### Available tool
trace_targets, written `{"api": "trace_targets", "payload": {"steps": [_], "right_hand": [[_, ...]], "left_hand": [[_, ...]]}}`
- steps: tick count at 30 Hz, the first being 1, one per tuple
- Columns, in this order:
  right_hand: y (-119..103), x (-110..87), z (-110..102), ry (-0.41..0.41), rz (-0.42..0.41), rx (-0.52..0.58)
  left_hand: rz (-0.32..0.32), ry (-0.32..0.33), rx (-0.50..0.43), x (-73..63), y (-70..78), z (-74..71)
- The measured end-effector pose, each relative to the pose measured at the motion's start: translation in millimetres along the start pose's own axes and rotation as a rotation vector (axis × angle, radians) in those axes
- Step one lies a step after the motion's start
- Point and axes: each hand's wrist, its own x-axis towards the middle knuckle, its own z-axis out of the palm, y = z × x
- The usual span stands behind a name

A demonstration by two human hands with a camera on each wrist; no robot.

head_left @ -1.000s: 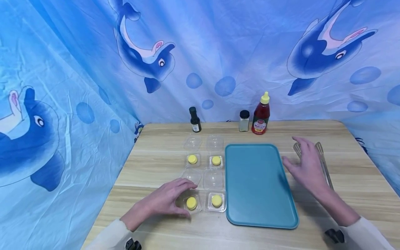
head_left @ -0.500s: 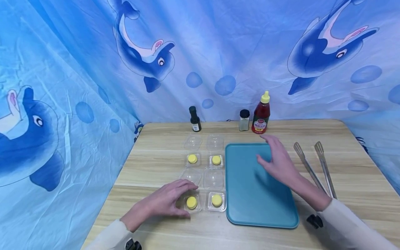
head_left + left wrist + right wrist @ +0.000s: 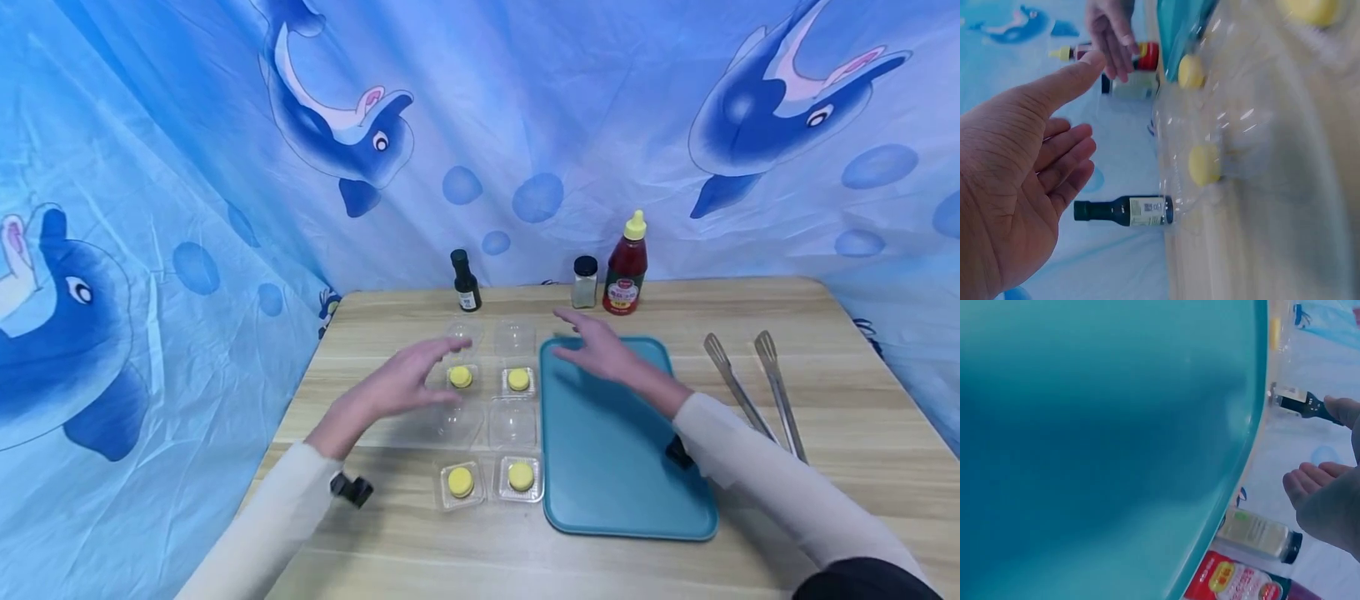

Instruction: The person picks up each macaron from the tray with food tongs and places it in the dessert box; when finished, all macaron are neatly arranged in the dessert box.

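Several clear plastic clamshell boxes (image 3: 512, 422) lie open on the table, each with a yellow macaron (image 3: 521, 477) in its base. My left hand (image 3: 405, 381) hovers beside the far-left box and its macaron (image 3: 460, 377), thumb and fingers spread and holding nothing. In the left wrist view its palm shows bare, with a dark bottle (image 3: 1141, 210) beyond. Over the far-left part of the teal tray (image 3: 622, 467) is my right hand (image 3: 602, 350), also bare, its fingers extended toward the boxes. The two hands face each other across the far boxes.
Along the back edge stand a small dark bottle (image 3: 467, 283), a black-capped jar (image 3: 585, 283) and a red sauce bottle (image 3: 627, 267) with a yellow nozzle. Metal tongs (image 3: 782, 396) lie right of the tray. A blue dolphin-print curtain (image 3: 495, 125) hangs behind the table.
My right hand has moved left from above the tongs, across the tray to its far-left part. My left hand has left the near-left box and moved forward to the far-left one.
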Motion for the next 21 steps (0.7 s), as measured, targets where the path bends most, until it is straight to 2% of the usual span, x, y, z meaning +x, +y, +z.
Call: {"api": "trace_targets", "payload": {"steps": [5, 10, 12, 16, 21], "right_hand": [[-2.3, 27.0, 14.5, -0.027, -0.02, 0.023], [1.2, 45.1, 27.7, -0.028, -0.05, -0.006], [2.9, 49.0, 31.0, -0.029, -0.043, -0.022], [6.0, 54.3, 34.4, -0.042, -0.012, -0.029], [6.7, 57.9, 34.3, -0.069, 0.022, -0.014]], "left_hand": [[-0.123, -0.013, -0.022, 46.6, -24.0, -2.6], [-0.235, -0.069, -0.031, 80.9, -44.8, 4.9], [-0.257, -0.094, -0.028, 90.5, -51.4, 8.9], [-0.262, -0.14, 0.001, 104.2, -60.0, 18.0], [-0.275, -0.168, 0.01, 114.8, -56.4, 29.0]]}}
